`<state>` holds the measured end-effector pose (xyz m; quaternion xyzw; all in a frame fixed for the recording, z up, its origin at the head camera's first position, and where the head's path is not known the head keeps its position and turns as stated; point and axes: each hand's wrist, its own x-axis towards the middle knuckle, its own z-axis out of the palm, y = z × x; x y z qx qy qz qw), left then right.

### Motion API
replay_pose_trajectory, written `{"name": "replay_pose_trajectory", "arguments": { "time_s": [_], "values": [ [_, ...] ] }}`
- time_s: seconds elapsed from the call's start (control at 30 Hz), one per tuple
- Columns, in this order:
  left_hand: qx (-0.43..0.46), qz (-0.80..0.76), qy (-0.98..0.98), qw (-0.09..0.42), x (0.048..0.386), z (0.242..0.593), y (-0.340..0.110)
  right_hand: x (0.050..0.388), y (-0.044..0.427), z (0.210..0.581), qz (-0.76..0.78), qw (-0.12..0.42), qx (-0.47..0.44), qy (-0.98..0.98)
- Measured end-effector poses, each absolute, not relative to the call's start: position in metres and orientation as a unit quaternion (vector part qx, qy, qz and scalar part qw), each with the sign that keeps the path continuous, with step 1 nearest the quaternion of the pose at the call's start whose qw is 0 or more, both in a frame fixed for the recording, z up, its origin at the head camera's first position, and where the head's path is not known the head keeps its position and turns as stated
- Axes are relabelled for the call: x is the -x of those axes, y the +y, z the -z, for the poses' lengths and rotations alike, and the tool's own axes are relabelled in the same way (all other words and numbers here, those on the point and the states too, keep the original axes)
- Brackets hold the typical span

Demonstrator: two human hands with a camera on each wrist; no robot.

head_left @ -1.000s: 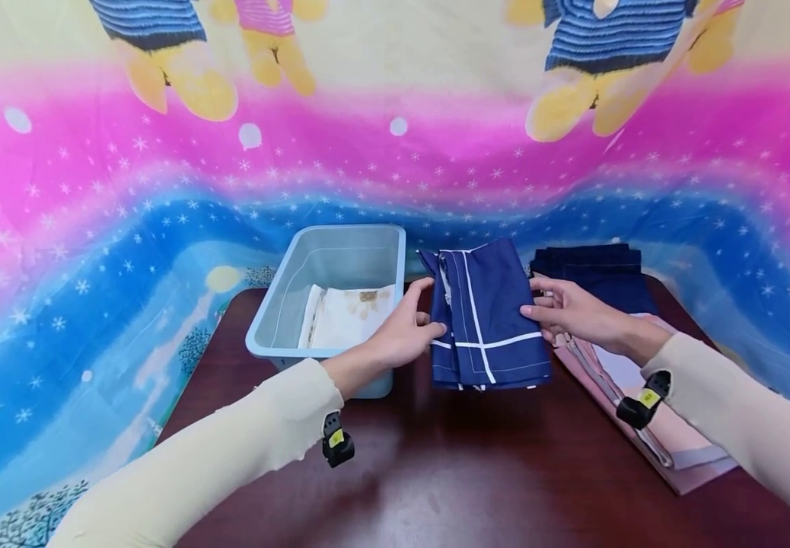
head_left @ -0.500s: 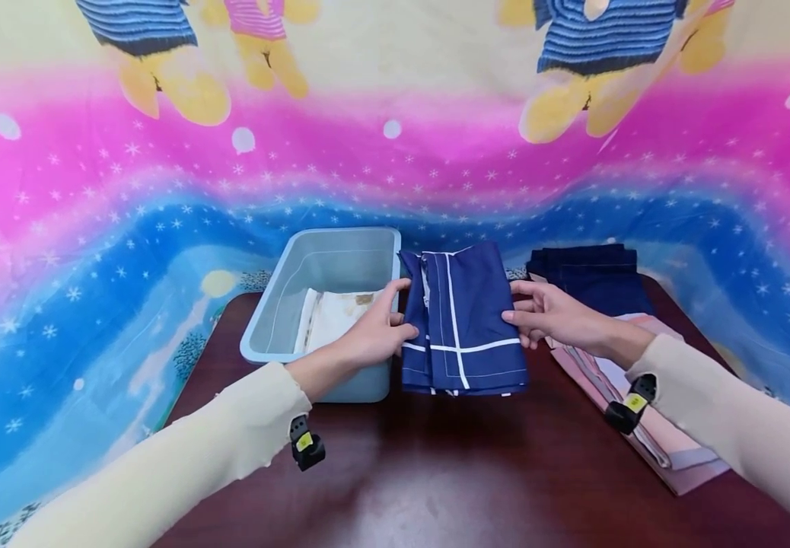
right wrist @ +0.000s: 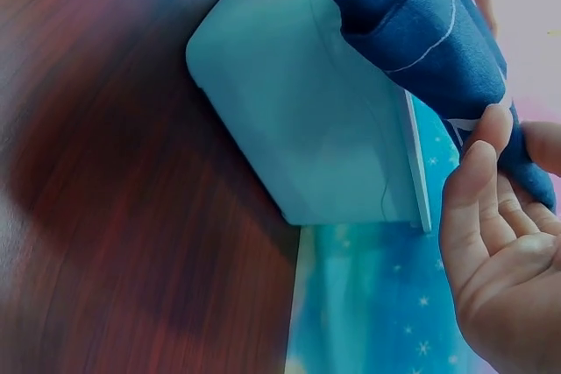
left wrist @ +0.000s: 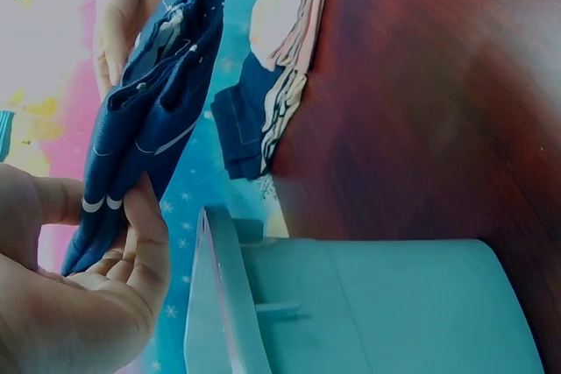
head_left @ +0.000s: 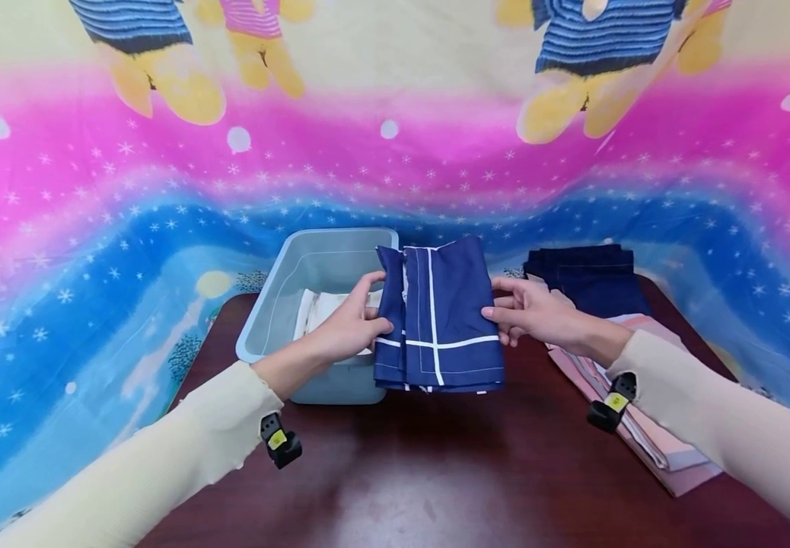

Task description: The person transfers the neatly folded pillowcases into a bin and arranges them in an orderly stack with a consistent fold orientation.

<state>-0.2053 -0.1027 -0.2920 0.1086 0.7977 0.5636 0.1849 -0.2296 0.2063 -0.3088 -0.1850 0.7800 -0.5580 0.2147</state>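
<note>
A folded navy cloth with white stripes hangs above the table, beside and partly over the right rim of the blue-grey plastic bin. My left hand pinches its left edge, thumb on the near face and fingers behind. At the opposite edge my right hand pinches it the same way. Both wrist views show the folded layers of the navy cloth from the side, gripped between thumb and fingers. A white folded cloth lies inside the bin, partly hidden by my left hand.
Folded dark navy cloth lies at the back right of the dark red-brown table. In front of it rests a stack of folded pink cloth, partly under my right forearm. A printed curtain hangs behind the table.
Both hands have moved left together with the navy cloth, from the bin's right side to its right rim. More of the white cloth in the bin is now covered.
</note>
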Motion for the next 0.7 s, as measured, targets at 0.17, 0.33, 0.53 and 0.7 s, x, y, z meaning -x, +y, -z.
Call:
{"name": "replay_pose_trajectory", "arguments": {
  "time_s": [0.17, 0.33, 0.53, 0.7],
  "values": [
    [-0.109, -0.559, 0.798, 0.2, 0.208, 0.29, -0.11, 0.23, 0.199, 0.31, 0.563, 0.216, 0.178, 0.777],
    [-0.121, -0.545, 0.802, 0.215, 0.213, 0.287, -0.12, 0.233, 0.19, 0.311, 0.57, 0.212, 0.176, 0.774],
    [-0.124, -0.53, 0.811, 0.215, 0.22, 0.283, -0.135, 0.238, 0.179, 0.309, 0.57, 0.211, 0.179, 0.774],
    [-0.128, -0.528, 0.81, 0.221, 0.221, 0.279, -0.146, 0.24, 0.17, 0.308, 0.574, 0.21, 0.18, 0.771]
  ]
}}
